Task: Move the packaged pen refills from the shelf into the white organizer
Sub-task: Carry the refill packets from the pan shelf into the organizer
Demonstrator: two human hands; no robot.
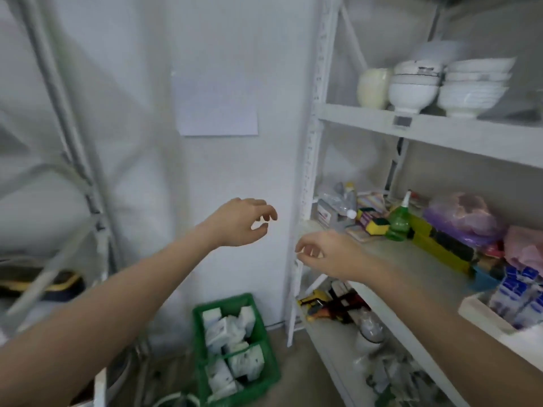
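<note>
Low at the right edge of the frame, the packaged pen refills (pixel 517 301) stand packed together in the white organizer (pixel 482 314), blue-and-white packs with their long axes roughly upright and tops leaning slightly toward the upper left; blur hides the print, so they are probably the refills, though that cannot be told for sure; the organizer sits on the front edge of the middle shelf (pixel 411 259). Behind it on the same shelf lie yellow-and-green sponges (pixel 377 224), a green bottle (pixel 398 220) standing upright, and a purple bag (pixel 461 215). On the shelf above, white bowls (pixel 446 89) are stacked. Both hands hang in mid-frame, holding nothing: the left hand (pixel 244 223) with fingers loosely curled and apart before the white wall (pixel 220 171); the right hand (pixel 329 255) likewise half-curled, near the shelf's left post. At bottom centre a green crate (pixel 235 348) stands on the floor.
</note>
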